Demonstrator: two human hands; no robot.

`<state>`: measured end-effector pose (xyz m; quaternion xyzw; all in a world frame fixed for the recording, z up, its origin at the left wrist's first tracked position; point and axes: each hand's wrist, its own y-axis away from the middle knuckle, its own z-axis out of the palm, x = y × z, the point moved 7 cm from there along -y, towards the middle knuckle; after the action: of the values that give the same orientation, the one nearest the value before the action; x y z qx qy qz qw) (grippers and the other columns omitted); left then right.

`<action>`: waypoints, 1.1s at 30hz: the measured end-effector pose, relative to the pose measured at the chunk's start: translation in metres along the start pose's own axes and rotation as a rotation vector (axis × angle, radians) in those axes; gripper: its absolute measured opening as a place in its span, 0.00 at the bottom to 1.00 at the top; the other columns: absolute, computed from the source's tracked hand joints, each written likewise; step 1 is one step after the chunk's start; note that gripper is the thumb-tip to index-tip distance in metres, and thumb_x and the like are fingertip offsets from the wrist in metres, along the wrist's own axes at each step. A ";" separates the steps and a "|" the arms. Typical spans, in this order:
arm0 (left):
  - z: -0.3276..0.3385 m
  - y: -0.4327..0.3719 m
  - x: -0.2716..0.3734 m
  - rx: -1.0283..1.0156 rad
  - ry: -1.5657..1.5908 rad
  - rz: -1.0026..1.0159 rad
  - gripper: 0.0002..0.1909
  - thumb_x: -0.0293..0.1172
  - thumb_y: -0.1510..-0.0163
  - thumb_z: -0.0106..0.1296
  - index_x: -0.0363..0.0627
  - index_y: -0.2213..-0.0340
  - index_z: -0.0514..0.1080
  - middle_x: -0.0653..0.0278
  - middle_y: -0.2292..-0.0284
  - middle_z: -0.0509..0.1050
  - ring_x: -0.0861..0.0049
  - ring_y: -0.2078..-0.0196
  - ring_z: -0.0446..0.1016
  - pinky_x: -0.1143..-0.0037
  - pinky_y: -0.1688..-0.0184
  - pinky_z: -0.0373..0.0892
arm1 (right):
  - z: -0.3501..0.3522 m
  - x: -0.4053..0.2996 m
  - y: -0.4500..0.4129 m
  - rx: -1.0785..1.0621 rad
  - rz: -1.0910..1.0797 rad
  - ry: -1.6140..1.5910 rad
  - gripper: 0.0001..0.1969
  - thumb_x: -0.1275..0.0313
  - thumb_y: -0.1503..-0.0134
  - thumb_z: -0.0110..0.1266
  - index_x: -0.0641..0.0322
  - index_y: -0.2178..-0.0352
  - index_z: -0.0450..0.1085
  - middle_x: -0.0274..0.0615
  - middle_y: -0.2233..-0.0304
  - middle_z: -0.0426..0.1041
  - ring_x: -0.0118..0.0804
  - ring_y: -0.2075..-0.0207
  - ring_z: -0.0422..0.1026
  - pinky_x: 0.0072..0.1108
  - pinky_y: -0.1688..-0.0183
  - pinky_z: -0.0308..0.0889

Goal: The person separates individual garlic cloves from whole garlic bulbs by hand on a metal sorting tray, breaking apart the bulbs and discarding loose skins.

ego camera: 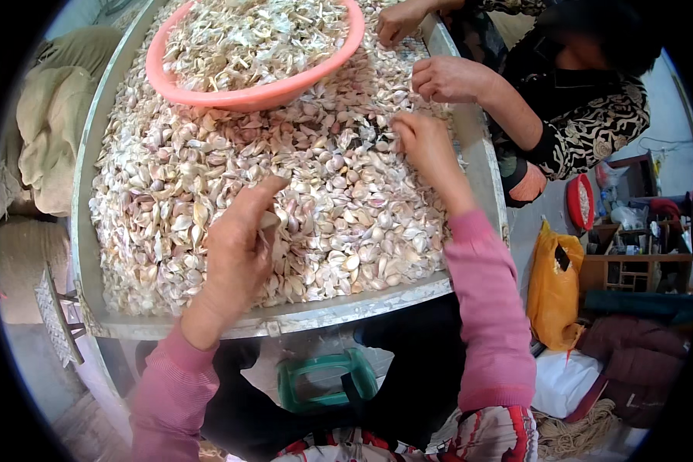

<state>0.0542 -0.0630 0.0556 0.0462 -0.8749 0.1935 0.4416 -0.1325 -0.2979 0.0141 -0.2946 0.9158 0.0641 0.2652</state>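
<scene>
A broad layer of garlic cloves (323, 213) with loose papery skins covers a metal-rimmed tray table (300, 315). Over the left middle of this layer hangs my left hand (237, 248), its fingers loosely curled and partly hidden behind the hand. Whether a clove sits inside it is not clear. My right hand (430, 144) reaches to the right side of the tray, fingertips down at the cloves. Those fingertips are blurred, and what they touch or hold cannot be made out. Ahead, a pink plastic basin (254, 101) full of garlic skins and stem scraps (254, 46) rests on the cloves.
Across the right rim, another person's hands (447, 79) work among the cloves, close to my right hand. Burlap sacks (55, 127) stand at the left. Below the tray is a green plastic stool (326, 378). A yellow plastic bag (554, 283) and a red basin (580, 202) are at right.
</scene>
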 end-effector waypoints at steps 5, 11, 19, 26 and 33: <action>0.005 0.002 0.001 0.004 -0.044 -0.007 0.29 0.09 0.56 0.46 0.44 0.51 0.67 0.54 0.64 0.70 0.62 0.70 0.72 0.71 0.68 0.69 | 0.029 0.034 -0.052 0.153 -0.213 0.184 0.12 0.73 0.47 0.51 0.68 0.63 0.73 0.55 0.67 0.74 0.52 0.61 0.73 0.34 0.56 0.66; 0.013 0.008 -0.003 -0.136 -0.123 -0.030 0.14 0.15 0.55 0.51 0.39 0.64 0.72 0.57 0.60 0.72 0.65 0.66 0.75 0.74 0.65 0.70 | -0.002 0.042 -0.025 0.020 0.074 0.080 0.11 0.68 0.49 0.56 0.61 0.65 0.75 0.49 0.64 0.76 0.45 0.61 0.74 0.28 0.58 0.68; 0.017 0.009 0.004 -0.147 -0.176 -0.011 0.11 0.19 0.55 0.54 0.40 0.66 0.73 0.59 0.62 0.73 0.61 0.64 0.75 0.70 0.64 0.70 | -0.009 -0.007 0.075 -0.151 -0.160 0.105 0.10 0.70 0.51 0.58 0.63 0.67 0.75 0.48 0.70 0.74 0.48 0.66 0.74 0.31 0.61 0.67; 0.024 0.011 0.002 -0.121 -0.114 -0.043 0.10 0.20 0.55 0.56 0.40 0.67 0.74 0.59 0.63 0.74 0.60 0.64 0.75 0.69 0.64 0.71 | -0.017 0.015 0.074 0.017 0.196 -0.166 0.10 0.68 0.48 0.56 0.62 0.67 0.75 0.51 0.72 0.73 0.49 0.66 0.74 0.33 0.63 0.68; 0.029 0.009 0.003 -0.137 -0.116 -0.015 0.09 0.19 0.54 0.56 0.40 0.67 0.74 0.58 0.64 0.74 0.62 0.66 0.75 0.70 0.66 0.71 | 0.016 -0.017 0.051 0.051 -0.174 0.075 0.13 0.64 0.50 0.60 0.58 0.65 0.76 0.44 0.72 0.74 0.43 0.67 0.74 0.31 0.62 0.68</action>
<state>0.0280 -0.0649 0.0401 0.0337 -0.9098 0.1269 0.3938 -0.1433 -0.2432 0.0077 -0.3684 0.8974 0.0065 0.2427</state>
